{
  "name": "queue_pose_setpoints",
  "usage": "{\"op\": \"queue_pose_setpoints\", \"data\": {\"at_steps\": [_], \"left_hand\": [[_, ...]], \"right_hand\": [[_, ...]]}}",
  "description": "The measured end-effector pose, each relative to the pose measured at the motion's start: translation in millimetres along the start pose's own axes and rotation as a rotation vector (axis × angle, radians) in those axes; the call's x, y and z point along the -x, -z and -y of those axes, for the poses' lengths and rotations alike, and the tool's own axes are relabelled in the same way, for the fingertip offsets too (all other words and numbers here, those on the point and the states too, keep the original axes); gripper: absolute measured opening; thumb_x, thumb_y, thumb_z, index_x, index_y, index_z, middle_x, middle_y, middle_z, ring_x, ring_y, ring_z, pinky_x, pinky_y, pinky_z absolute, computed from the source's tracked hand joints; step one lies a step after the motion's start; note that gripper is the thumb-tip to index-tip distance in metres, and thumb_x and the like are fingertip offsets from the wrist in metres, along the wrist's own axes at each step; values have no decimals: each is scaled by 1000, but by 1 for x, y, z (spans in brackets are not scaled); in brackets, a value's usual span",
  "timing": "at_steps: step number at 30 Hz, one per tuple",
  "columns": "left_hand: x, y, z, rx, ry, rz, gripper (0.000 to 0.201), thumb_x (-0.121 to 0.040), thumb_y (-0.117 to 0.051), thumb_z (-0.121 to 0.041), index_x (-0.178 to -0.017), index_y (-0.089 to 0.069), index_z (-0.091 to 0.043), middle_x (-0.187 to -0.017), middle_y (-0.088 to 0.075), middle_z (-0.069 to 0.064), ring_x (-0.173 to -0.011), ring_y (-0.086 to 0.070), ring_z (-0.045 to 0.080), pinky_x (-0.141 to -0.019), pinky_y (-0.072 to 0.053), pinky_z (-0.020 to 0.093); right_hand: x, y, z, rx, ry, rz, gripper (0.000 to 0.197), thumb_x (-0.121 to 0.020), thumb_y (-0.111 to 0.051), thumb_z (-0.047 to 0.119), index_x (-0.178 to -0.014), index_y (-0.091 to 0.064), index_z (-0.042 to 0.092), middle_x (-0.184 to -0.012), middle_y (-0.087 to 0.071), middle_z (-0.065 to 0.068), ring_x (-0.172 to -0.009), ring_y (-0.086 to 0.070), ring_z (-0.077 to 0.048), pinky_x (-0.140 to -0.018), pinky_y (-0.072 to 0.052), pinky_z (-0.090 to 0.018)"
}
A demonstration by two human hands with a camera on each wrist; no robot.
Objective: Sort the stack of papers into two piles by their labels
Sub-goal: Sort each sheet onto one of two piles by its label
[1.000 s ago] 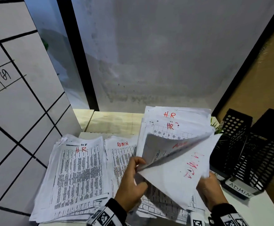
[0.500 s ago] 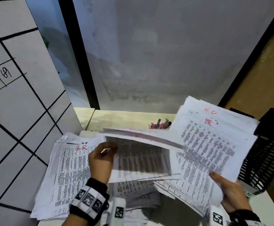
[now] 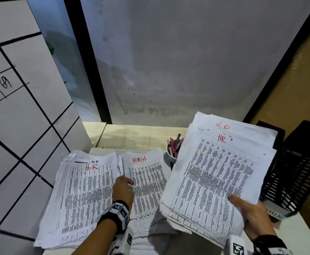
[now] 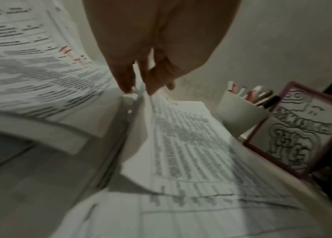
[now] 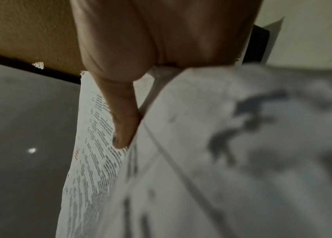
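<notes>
Here, the right hand (image 3: 254,216) grips the raised white printed paper stack (image 3: 216,179) at lower right; the left hand (image 3: 123,189), fingers pinching a sheet edge, rests between the HR-labelled pile (image 3: 84,196) and ADMIN-labelled pile (image 3: 146,181) at lower centre.

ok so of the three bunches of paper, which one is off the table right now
The stack in the right hand, top sheet marked HR. The HR pile and ADMIN pile lie flat on the table.

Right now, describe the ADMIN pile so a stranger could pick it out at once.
Start at the white desk against the grey wall. Two paper piles lie flat there, side by side, left of the lifted stack in the right hand. The ADMIN pile is the right-hand one, beside the pen cup, with red "ADMIN" on top, while its neighbour reads "H-R".
</notes>
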State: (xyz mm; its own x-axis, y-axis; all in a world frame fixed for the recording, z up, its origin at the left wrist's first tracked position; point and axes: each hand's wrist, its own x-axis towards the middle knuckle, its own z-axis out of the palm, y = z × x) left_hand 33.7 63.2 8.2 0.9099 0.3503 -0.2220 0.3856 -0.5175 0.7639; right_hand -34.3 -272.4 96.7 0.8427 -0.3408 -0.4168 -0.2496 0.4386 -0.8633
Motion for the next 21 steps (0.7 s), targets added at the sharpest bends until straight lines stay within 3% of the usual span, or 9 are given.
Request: {"op": "queue_pose_setpoints", "data": {"at_steps": [2,4,5,7,9,11,14,21], "left_hand": [[2,0,-18,-32,-120,-81,29,-82,-51,13,-94,-63,-10,-133,-46,9,-123,-46,26,-90,-38,22],[11,2,-43,131,-244,-78,17,-88,-58,-1,-92,-60,-18,-130,-50,5,-122,-48,20,-99,-43,28],[18,5,-59,248,-279,-47,11,-90,-61,-8,-93,-59,-19,-121,-56,3,-113,-55,17,-91,-48,23],[29,10,-87,398,-297,27,10,-87,-68,-19,-92,-60,-18,-101,-64,-2,-95,-62,12,-72,-49,10],[38,10,-102,483,-281,82,17,-78,-78,-22,-82,-62,-16,-84,-67,-1,-80,-65,14,-70,-54,19],[44,7,-105,562,-242,98,24,-70,-83,-19,-70,-60,-16,-72,-63,1,-69,-60,16,-71,-55,31],[49,1,-100,577,-184,37,27,-67,-84,-15,-67,-57,-21,-67,-58,-3,-63,-52,13,-66,-51,33],[60,3,-102,625,-196,-95,22,-68,-83,-7,-71,-62,-13,-62,-61,-5,-58,-57,6,-62,-52,20]], "right_hand": [[-2,-1,-5,12,2,21,71,-56,-79,0,-121,-54,-13,-93,-74,-17,-79,-73,-25,-94,-49,-37],[-5,-4,-9,46,-6,66,77,-45,-89,4,-116,-60,-7,-103,-72,-22,-88,-72,-32,-87,-56,-44],[-6,-6,-10,69,-12,84,81,-39,-91,6,-114,-62,-4,-104,-72,-21,-91,-72,-34,-86,-55,-47],[-9,-10,-12,96,-8,111,77,-40,-89,4,-112,-63,-4,-105,-72,-24,-95,-70,-39,-89,-53,-53],[-9,-15,-12,112,-7,154,60,-53,-80,-1,-110,-63,-5,-103,-71,-26,-91,-70,-41,-84,-56,-51],[-9,-20,-11,131,-2,185,49,-58,-73,-6,-106,-63,-7,-96,-72,-26,-80,-71,-39,-68,-59,-43],[-6,-25,-9,141,3,194,45,-58,-71,-9,-102,-62,-10,-84,-73,-22,-69,-72,-33,-55,-57,-35],[-2,-31,-9,118,-13,217,43,-57,-72,-10,-99,-63,-6,-80,-74,-19,-66,-72,-31,-53,-57,-34]]}}
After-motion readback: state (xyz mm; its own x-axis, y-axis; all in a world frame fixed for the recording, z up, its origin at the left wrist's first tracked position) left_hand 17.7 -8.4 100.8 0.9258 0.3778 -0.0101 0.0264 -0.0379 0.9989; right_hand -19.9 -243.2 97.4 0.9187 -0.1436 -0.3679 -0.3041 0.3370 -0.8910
